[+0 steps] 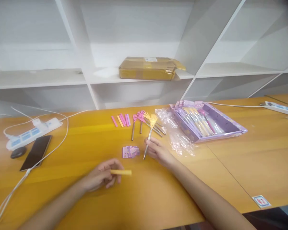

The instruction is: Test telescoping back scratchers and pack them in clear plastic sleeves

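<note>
Left hand (105, 174) pinches a yellow stick (123, 172), right hand (158, 151) a yellow-clawed scratcher (149, 134), centre frame; I judge a pairing step, next needing steady alignment.

The left hand (105, 174) is blurred, and one end of the yellow stick (122, 172) is hidden within its grip. Part of the metal rod (149, 135) of the yellow claw (153, 120) is covered by the right hand (158, 151), and both forearms (201, 188) are cut off by the bottom edge. The print on the small cards (131, 152) cannot be read.
</note>
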Available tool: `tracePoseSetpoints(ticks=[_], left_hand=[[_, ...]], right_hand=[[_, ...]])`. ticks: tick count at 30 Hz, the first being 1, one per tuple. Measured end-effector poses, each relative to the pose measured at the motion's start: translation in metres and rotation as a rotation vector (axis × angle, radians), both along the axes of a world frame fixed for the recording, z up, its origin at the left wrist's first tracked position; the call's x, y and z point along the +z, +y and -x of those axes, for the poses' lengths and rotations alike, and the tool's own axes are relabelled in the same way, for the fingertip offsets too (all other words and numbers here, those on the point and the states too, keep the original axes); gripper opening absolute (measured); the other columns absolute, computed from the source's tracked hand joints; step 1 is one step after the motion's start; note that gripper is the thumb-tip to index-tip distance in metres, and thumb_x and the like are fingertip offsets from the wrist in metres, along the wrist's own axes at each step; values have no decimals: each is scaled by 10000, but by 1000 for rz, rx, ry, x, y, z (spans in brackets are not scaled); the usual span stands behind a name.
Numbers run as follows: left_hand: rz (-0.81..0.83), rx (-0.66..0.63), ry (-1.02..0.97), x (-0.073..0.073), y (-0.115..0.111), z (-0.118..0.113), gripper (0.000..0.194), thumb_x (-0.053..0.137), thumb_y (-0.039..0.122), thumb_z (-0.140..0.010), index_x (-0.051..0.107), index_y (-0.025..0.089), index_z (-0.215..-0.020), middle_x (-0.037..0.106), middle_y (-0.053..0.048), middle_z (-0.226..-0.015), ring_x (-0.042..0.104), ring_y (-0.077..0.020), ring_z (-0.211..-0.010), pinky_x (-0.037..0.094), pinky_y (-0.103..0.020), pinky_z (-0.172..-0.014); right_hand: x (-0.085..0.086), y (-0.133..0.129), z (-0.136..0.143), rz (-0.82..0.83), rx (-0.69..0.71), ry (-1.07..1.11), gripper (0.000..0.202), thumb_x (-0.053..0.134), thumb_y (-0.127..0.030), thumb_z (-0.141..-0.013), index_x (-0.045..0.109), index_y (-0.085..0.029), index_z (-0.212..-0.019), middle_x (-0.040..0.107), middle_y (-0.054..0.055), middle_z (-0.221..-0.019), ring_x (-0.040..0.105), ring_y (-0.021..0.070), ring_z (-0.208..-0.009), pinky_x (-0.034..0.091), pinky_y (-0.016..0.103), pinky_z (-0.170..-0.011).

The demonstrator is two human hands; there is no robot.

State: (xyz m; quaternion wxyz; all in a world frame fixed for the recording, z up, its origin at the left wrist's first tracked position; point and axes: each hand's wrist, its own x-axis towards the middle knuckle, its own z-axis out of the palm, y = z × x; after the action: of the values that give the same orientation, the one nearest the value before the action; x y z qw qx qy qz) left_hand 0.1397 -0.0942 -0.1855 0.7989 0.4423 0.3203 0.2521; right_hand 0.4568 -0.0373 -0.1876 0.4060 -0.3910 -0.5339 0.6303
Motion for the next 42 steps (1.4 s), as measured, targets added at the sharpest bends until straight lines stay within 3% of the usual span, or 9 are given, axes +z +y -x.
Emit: tracePoseSetpoints(ticks=[3, 5, 9, 13, 16, 23, 29, 36, 42], left_hand=[[14, -13, 35, -16, -5, 9, 254, 599, 83, -700, 767, 137, -883, 616, -4, -604, 405, -68, -440, 220, -200, -430], [23, 36, 14, -22, -1, 12, 249, 603, 103, -696, 770, 139, -877, 573, 9, -589, 413, -76, -472, 231, -203, -453], [61, 112, -63, -23, 11, 10, 308, 604, 173, -727, 759, 149, -992, 503, 28, -581, 405, -92, -537, 315, -224, -560], [93, 120, -122, -20, 13, 8, 173, 648, 265, -834, 720, 147, -937, 445, 37, -571, 375, -99, -538, 300, -251, -577], [105, 144, -135, -18, 12, 8, 144, 667, 288, -909, 696, 158, -963, 431, 47, -584, 362, -95, -551, 271, -249, -583], [124, 176, -128, -12, 10, 3, 217, 716, 359, -945, 660, 160, -1010, 433, 57, -613, 360, -90, -573, 272, -256, -607], [72, 137, -55, -14, 6, 2, 412, 877, 445, -849, 644, 157, -1029, 448, 72, -627, 328, -75, -569, 206, -252, -580], [22, 158, 14, -13, 3, 1, 409, 810, 513, -901, 645, 164, -1037, 446, 72, -618, 354, -86, -584, 237, -261, -586], [28, 155, 3, -17, 4, 2, 379, 785, 498, -930, 643, 162, -1033, 460, 65, -623, 363, -87, -589, 244, -265, -593]], right_hand=[[-7, -14, 11, 97, -6, 179, 425, 641, -629, -952, 500, -229, -926, 256, -102, -637, 169, 57, -470, 172, 205, -446], [-10, -21, 15, 152, 26, 245, 439, 644, -639, -936, 550, -212, -900, 353, -82, -641, 232, 50, -437, 179, 208, -418], [-12, -30, 20, 217, 97, 317, 503, 600, -672, -958, 680, -176, -941, 573, -14, -716, 340, 51, -400, 200, 215, -372], [-12, -36, 23, 197, 110, 394, 397, 608, -557, -1005, 722, -176, -1009, 664, 3, -748, 366, 46, -389, 215, 207, -377], [-12, -37, 22, 162, 80, 377, 370, 578, -510, -1028, 712, -172, -959, 616, -12, -634, 335, 55, -394, 210, 210, -402], [-9, -39, 18, 165, 14, 377, 302, 570, -425, -995, 621, -205, -794, 307, -70, -495, 242, 90, -492, 240, 229, -523], [-1, -42, 18, 163, 54, 363, 307, 591, -456, -969, 591, -218, -775, 331, -67, -492, 257, 98, -478, 240, 247, -520], [-3, -47, 20, 182, 103, 397, 288, 578, -405, -996, 664, -201, -812, 397, -49, -512, 296, 97, -486, 236, 252, -524], [-4, -45, 19, 195, 77, 457, 288, 576, -401, -984, 628, -214, -771, 334, -54, -482, 273, 109, -489, 248, 260, -545]])
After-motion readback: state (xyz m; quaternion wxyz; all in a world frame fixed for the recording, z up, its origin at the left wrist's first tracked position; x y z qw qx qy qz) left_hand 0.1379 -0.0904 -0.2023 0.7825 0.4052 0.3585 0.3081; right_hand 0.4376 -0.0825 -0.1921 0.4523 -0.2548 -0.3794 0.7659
